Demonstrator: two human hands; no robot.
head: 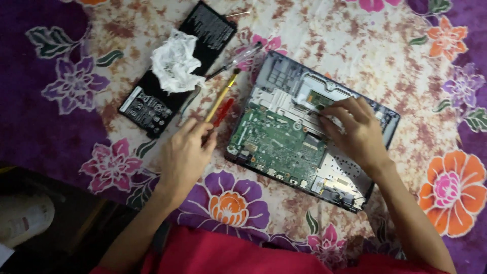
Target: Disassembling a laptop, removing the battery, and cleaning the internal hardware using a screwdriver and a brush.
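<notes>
On floral cloth (406,61), ridged green circuit board (276,139)

Hidden under the right hand (355,133): part of the opened laptop (284,137) toward three o'clock. Covered by crumpled white tissue (175,61): middle of the black battery pack (177,71). Buried in the left hand (185,155): lower end of the yellow-handled tool (220,96). Cut off at eight o'clock: a white shoe (23,218). Too small to read: battery labels.
</notes>
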